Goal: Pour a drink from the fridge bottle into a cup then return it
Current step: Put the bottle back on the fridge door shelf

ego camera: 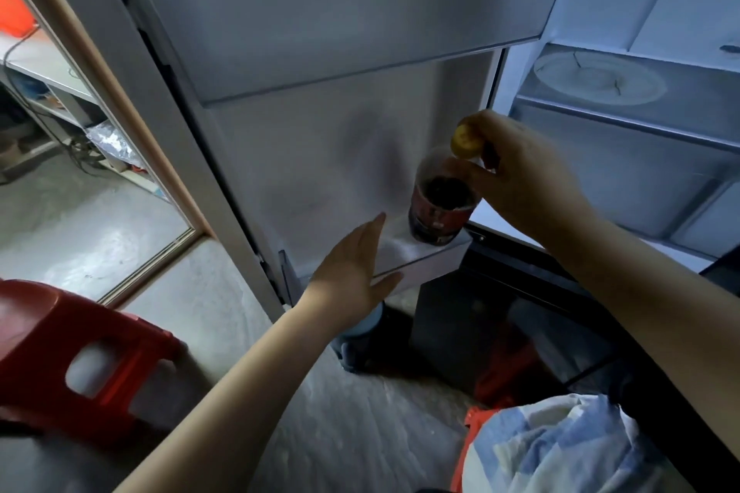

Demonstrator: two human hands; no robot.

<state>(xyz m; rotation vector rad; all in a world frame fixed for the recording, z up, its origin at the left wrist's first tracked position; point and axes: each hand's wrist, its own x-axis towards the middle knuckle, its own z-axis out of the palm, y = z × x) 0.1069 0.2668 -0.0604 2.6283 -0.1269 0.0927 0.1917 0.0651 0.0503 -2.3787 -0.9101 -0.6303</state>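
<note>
Right under the right hand, at the near end of the bottom fridge-door shelf, stands the dark cola-type plastic bottle w/ red label and yellow screw cap. Right fingers are wrapped on the neck just below the cap, thumb side toward the bottle shoulder — clamped on the bottle. Bottle base sits in the shelf or just over it; contact hidden by the shelf lip, can't tell which.

Long axis: near upright, top tipped a bit toward the camera and the right hand, so cap is the closest part to the fingers and the body runs down and away from them into the shelf.

Left hand is flat, fingers spread and released, holding nothing; it sits just left of and below the bottle, palm near the shelf front, apart from the bottle. Right hand clearly the nearer one, already on it.

No cup in view, so can't judge whether pouring is done; bottle is about half full by look. Either way the key relation: bottle hangs straight below the right fingers, shelf slot straight below that, so the next move is a vertical one along the bottle axis, w/ upper door bin overhead limiting lift room.

Red plastic stool off to the far left of left hand, not involved.
</note>
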